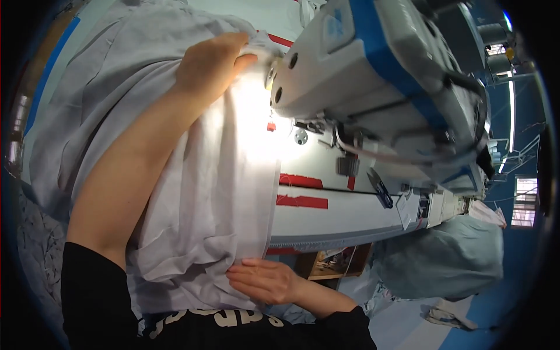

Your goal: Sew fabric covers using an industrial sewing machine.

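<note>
1. Thumb parted from the fingers, the left hand (pixel 211 63) rests on pale grey cloth (pixel 204 192).
2. That cloth spreads beneath the left forearm, its right edge brightly lit.
3. At its lower right corner, the right hand (pixel 262 281) touches it, fingers together; I cannot tell whether it pinches.
4. Rightward stands the sewing machine (pixel 356 64).
</note>
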`<state>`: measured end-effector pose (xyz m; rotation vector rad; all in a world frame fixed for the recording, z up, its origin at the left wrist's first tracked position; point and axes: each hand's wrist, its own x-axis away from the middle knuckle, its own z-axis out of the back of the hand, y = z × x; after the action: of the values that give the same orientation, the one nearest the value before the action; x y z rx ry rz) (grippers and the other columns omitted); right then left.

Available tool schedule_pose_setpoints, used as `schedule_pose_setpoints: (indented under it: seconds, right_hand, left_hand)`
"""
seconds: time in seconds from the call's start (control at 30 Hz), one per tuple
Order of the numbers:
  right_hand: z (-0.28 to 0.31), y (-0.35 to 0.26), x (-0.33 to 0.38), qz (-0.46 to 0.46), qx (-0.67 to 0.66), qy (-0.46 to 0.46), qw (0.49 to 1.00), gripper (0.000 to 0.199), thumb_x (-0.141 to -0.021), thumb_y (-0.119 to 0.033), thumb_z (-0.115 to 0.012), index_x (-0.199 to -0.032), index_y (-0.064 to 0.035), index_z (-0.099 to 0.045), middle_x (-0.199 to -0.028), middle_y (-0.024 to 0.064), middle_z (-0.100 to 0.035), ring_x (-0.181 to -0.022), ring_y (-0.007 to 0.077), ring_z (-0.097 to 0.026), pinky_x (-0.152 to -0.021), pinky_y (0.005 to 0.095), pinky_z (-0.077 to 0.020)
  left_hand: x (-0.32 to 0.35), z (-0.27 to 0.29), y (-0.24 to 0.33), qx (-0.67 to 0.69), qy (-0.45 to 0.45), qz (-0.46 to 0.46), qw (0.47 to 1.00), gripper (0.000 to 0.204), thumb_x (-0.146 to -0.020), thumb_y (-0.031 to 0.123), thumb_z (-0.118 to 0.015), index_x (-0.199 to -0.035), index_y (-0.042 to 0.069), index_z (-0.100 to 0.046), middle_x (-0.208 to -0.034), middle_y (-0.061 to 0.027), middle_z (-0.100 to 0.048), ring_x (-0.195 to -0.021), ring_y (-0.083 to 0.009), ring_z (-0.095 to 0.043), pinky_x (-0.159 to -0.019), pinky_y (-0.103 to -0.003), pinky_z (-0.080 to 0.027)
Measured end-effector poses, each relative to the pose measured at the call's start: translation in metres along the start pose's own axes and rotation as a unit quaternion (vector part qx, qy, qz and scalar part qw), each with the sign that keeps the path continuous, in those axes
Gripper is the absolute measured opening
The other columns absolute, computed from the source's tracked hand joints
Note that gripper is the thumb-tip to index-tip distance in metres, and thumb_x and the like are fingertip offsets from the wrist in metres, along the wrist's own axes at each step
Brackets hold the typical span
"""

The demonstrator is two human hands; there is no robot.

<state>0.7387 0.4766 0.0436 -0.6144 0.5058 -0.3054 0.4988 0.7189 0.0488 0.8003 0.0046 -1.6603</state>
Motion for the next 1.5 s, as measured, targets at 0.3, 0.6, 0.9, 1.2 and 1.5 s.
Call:
schedule_pose_setpoints:
  seconds: [0.3,0.6,0.9,1.2,1.5]
  right_hand:
    - [0.017,0.017,-0.013,0.0,-0.048,-0.03,0.998,0.017,-0.082,-0.003,-0.061,-0.096,0.0025,-0.068,-0.102,0.0166,-0.067,-0.101,0.0259,-0.066,-0.09,0.0376,-0.0542]
    - [0.038,0.034,-0.021,-0.013,-0.116,-0.07,0.991,0.016,-0.085,-0.005,-0.06,-0.098,0.0002,-0.068,-0.103,0.0124,-0.068,-0.104,0.0243,-0.065,-0.091,0.0376,-0.0539]
    - [0.061,0.067,-0.025,-0.056,-0.204,-0.123,0.97,0.017,-0.086,-0.011,-0.061,-0.098,-0.0025,-0.069,-0.105,0.0089,-0.069,-0.108,0.021,-0.064,-0.095,0.0369,-0.0507]
    - [0.095,0.108,-0.05,-0.011,-0.232,-0.215,0.949,0.015,-0.087,-0.013,-0.059,-0.096,-0.0061,-0.069,-0.104,0.0066,-0.07,-0.106,0.019,-0.065,-0.094,0.0359,-0.0507]
    - [0.097,0.133,-0.069,-0.034,-0.194,-0.209,0.958,0.014,-0.088,-0.012,-0.058,-0.094,-0.0074,-0.069,-0.105,0.0049,-0.069,-0.107,0.0186,-0.064,-0.097,0.042,-0.0457]
  left_hand:
    - [-0.053,-0.017,-0.029,-0.072,-0.097,0.118,0.986,0.031,-0.085,0.02,-0.058,-0.116,0.015,-0.057,-0.113,-0.0143,-0.062,-0.105,-0.0316,-0.059,-0.087,-0.041,-0.047]
    - [-0.071,-0.035,-0.062,-0.096,-0.011,0.071,0.993,0.031,-0.085,0.038,-0.061,-0.087,0.007,-0.063,-0.085,-0.0171,-0.067,-0.084,-0.0335,-0.065,-0.072,-0.044,-0.05]
    - [-0.096,-0.059,-0.086,-0.1,0.014,0.102,0.99,0.034,-0.085,0.04,-0.061,-0.086,0.007,-0.064,-0.086,-0.0158,-0.068,-0.085,-0.0339,-0.065,-0.073,-0.044,-0.051]
    - [-0.104,-0.051,-0.126,-0.155,0.055,0.152,0.975,0.031,-0.086,0.038,-0.061,-0.087,0.007,-0.064,-0.087,-0.016,-0.068,-0.084,-0.0335,-0.066,-0.072,-0.044,-0.051]
    - [-0.093,-0.036,-0.174,-0.071,0.114,0.127,0.983,0.035,-0.088,0.039,-0.059,-0.096,0.006,-0.066,-0.091,-0.0181,-0.068,-0.089,-0.0342,-0.065,-0.077,-0.045,-0.051]
